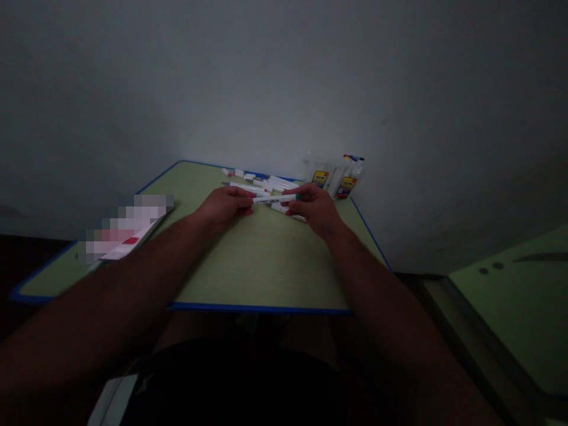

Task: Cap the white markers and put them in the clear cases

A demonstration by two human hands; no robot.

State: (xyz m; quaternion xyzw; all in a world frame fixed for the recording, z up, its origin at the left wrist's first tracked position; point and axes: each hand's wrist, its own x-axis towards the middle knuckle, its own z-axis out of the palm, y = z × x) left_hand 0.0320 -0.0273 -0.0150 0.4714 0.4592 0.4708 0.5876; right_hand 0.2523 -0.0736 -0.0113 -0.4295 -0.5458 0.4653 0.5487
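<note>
Apparently at a holding step, your left hand (223,207) and right hand (318,207) pinch a slim white, green-ended plastic marker (276,199) in their fingers over the 1 o'clock side of the pale-green, blue-edged worktop (261,272), the next move likely needing steady grips.

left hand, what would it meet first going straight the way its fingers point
Beyond the pen it already holds, probably the right hand, at the pen's green end. Depth is unclear, so it might pass into the loose pens behind instead.
</note>
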